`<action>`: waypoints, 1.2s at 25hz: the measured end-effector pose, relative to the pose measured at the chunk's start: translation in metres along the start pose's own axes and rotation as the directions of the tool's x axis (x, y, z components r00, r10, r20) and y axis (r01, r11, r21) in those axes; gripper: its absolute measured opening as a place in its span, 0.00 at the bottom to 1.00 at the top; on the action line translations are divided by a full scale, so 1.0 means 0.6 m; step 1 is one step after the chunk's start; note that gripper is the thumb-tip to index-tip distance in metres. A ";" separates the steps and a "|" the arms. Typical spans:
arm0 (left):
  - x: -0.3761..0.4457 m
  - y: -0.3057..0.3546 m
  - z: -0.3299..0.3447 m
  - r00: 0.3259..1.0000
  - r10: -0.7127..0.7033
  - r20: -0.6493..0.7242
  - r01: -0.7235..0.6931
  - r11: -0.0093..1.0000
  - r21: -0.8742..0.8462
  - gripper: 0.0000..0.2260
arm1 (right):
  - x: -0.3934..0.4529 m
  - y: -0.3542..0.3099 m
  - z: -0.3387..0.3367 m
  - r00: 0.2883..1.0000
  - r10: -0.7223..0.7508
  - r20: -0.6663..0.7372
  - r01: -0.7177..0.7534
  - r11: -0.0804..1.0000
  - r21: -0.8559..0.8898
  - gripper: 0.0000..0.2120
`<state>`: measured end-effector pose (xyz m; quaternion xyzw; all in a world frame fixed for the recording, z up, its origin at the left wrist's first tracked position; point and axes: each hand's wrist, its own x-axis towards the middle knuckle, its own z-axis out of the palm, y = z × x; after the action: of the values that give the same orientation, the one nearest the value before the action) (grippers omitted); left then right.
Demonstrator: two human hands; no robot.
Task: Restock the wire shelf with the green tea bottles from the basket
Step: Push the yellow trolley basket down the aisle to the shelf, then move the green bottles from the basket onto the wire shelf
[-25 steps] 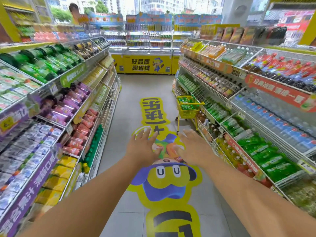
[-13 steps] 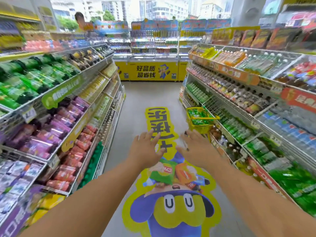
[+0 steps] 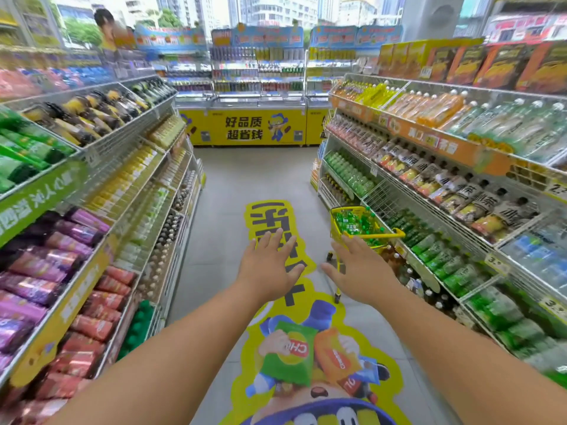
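Both arms reach forward over the aisle floor. The left hand (image 3: pixel 270 265) is palm down with its fingers straight and slightly spread, holding nothing, above the yellow floor sticker (image 3: pixel 276 228). The right hand (image 3: pixel 357 271) is likewise flat, fingers apart and empty, just left of and below the yellow basket (image 3: pixel 385 233), which it does not touch.

The basket sits on a yellow wheeled frame (image 3: pixel 339 271) on the floor, close against the wire shelf (image 3: pixel 395 207) on the right side of the aisle. It is filled with green tea bottles (image 3: pixel 356 222), green-capped and packed together. On the wire shelf just right of the basket, a mesh bay looks partly bare at its front, with rows of green bottles (image 3: pixel 435 256) beside and below it.

Farther from the basket, at the end of the aisle, stands a yellow freezer cabinet (image 3: pixel 245 127) with printed characters.
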<state>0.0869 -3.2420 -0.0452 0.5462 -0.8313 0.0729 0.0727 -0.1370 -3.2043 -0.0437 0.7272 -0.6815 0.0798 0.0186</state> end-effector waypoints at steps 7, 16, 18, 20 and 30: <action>0.298 -0.157 0.070 0.995 0.100 0.009 -0.100 0.995 -0.018 0.34 | 0.290 -0.011 0.052 0.991 0.132 0.017 -0.132 0.991 0.015 0.36; 0.627 -0.234 0.171 0.976 0.218 0.016 -0.216 0.973 -0.079 0.33 | 0.591 0.064 0.116 0.970 0.231 0.072 -0.235 0.971 0.054 0.37; 0.715 -0.233 0.198 0.971 0.237 0.019 -0.235 0.968 -0.093 0.33 | 0.664 0.104 0.132 0.966 0.247 0.074 -0.251 0.967 0.052 0.36; 0.808 -0.231 0.222 0.970 0.241 0.020 -0.238 0.966 -0.102 0.33 | 0.746 0.152 0.143 0.964 0.254 0.073 -0.257 0.965 0.041 0.36; 1.212 -0.215 0.304 0.946 0.320 0.047 -0.314 0.944 -0.102 0.33 | 1.052 0.345 0.197 0.934 0.342 0.100 -0.348 0.936 0.054 0.36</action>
<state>-0.0880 -3.9817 -0.0724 0.4036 -0.9126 0.0277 0.0591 -0.2950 -3.8586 -0.0879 0.5992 -0.7955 0.0737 -0.0518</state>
